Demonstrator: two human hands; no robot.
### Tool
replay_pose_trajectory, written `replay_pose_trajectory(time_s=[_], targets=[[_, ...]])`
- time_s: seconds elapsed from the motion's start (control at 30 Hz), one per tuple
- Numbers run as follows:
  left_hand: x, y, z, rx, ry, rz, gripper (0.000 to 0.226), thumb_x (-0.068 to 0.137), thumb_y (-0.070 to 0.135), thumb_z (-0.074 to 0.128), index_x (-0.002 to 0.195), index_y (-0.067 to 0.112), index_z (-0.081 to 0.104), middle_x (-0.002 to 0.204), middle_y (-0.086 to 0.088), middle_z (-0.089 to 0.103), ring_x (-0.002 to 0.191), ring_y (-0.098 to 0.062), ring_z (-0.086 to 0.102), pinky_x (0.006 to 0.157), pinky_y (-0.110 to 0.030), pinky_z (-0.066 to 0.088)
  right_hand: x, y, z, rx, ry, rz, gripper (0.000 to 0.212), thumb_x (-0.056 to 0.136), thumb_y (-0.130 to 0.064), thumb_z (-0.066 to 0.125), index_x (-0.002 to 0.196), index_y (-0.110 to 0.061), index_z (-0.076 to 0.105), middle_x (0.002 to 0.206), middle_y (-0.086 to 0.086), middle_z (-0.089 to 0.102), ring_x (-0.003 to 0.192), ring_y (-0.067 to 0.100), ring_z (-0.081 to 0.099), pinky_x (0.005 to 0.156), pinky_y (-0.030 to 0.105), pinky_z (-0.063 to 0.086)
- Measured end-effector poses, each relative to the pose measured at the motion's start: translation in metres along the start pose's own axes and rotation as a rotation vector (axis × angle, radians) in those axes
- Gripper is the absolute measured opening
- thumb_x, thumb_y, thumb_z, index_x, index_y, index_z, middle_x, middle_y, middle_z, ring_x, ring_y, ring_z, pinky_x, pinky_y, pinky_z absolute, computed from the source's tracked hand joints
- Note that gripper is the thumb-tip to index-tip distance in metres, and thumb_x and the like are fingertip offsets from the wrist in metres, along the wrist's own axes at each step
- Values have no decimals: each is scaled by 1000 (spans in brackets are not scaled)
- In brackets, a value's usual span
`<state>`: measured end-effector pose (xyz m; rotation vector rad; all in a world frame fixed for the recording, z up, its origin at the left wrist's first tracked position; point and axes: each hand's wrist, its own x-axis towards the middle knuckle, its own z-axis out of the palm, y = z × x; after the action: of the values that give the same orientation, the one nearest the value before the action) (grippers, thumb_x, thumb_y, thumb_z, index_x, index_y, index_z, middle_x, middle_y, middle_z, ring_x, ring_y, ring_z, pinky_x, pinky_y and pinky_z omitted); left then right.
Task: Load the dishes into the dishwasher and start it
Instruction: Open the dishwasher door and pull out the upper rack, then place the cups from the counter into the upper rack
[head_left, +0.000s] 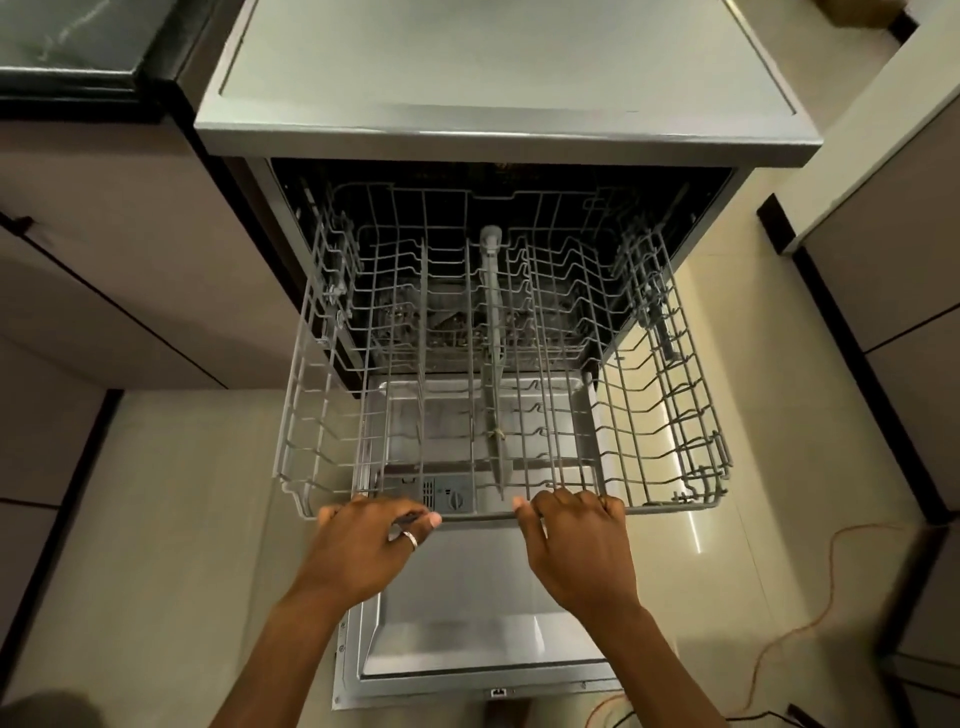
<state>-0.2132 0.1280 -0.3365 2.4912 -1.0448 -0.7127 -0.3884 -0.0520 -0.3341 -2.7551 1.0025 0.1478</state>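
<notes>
Dishwasher (498, 130) open, upper rack (478, 515) extended over its lowered door (467, 623).
The left hand (363, 540) (a ring (410, 540) on one finger) and the right hand (576, 540) both curl round the rack's near rail.

Dim, warm light; bright glare strip on floor (698, 525); wide-angle bending at edges.

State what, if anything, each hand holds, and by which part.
The left hand and the right hand both grip the pulled-out wire dishwasher rack by its front rail, fingers curled over it.
</notes>
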Motion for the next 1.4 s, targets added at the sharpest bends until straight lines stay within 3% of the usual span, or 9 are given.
replay_pose_trajectory(time_s=[0.17, 0.33, 0.6, 0.73, 0.87, 0.97, 1.1, 1.27, 1.4], targets=[[-14, -1, 8, 1, -8, -17, 78, 76, 92, 12, 107, 47, 69, 91, 30, 65, 95, 2, 59, 95, -39, 36, -16, -2, 4, -30, 22, 19, 59, 103, -57, 21, 84, -29, 70, 77, -9, 70, 78, 12, 65, 84, 38, 44], [-34, 1, 17, 30, -11, -44, 48, 90, 75, 34, 107, 45, 67, 97, 29, 65, 99, -1, 56, 90, -33, 26, -35, -3, 7, -9, 31, 20, 58, 104, -56, 22, 87, -30, 71, 80, -9, 71, 80, 12, 66, 89, 41, 47], [-63, 7, 21, 28, -69, -57, 62, 88, 78, 25, 119, 41, 64, 117, 24, 66, 116, -7, 55, 98, -32, 23, -61, -4, 3, -16, -2, 36, 53, 105, -52, 24, 92, -29, 71, 88, -8, 72, 87, 15, 66, 95, 41, 44], [-69, 4, 11, 65, -114, -31, 75, 87, 74, 23, 139, 29, 54, 139, 6, 59, 132, -19, 49, 111, -38, 35, -63, -6, -8, 37, -98, 35, 59, 101, -54, 15, 111, -28, 67, 108, -6, 70, 105, 18, 64, 103, 45, 40], [-83, 14, -20, 29, -94, -57, 58, 100, 51, 46, 149, 18, 43, 146, -9, 52, 137, -26, 43, 112, -41, 40, -75, -16, -41, 81, -135, 35, 53, 102, -53, 22, 133, -25, 54, 130, -2, 62, 125, 21, 55, 112, 52, 33], [-110, 28, -52, -6, -98, -51, 61, 100, 45, 51, 152, 15, 38, 149, -12, 48, 139, -30, 42, 113, -42, 37, -99, -35, -77, 157, -129, 77, 45, 104, -47, 37, 132, -18, 55, 131, 4, 61, 124, 27, 56, 110, 53, 35], [-172, 46, -109, -46, -33, -50, 64, 99, 46, 53, 152, 14, 38, 148, -14, 49, 138, -32, 42, 111, -46, 40, -149, -84, -139, 226, -100, 102, 50, 102, -51, 34, 130, -15, 54, 130, 7, 59, 123, 29, 55, 107, 57, 38], [-257, 51, -181, -150, 68, -48, 64, 95, 51, 58, 148, 18, 42, 146, -8, 52, 135, -29, 44, 110, -46, 42, -197, -163, -212, 446, -47, 72, 47, 101, -53, 41, 127, -17, 56, 130, 5, 59, 120, 27, 56, 99, 44, 45], [-306, 44, -236, -234, 163, -94, 53, 95, 46, 60, 141, 20, 51, 140, -2, 57, 127, -22, 53, 105, -31, 40, -214, -216, -249, 528, -58, -35, 44, 103, -47, 46, 130, -16, 59, 131, 6, 60, 123, 24, 55, 100, 35, 41]])
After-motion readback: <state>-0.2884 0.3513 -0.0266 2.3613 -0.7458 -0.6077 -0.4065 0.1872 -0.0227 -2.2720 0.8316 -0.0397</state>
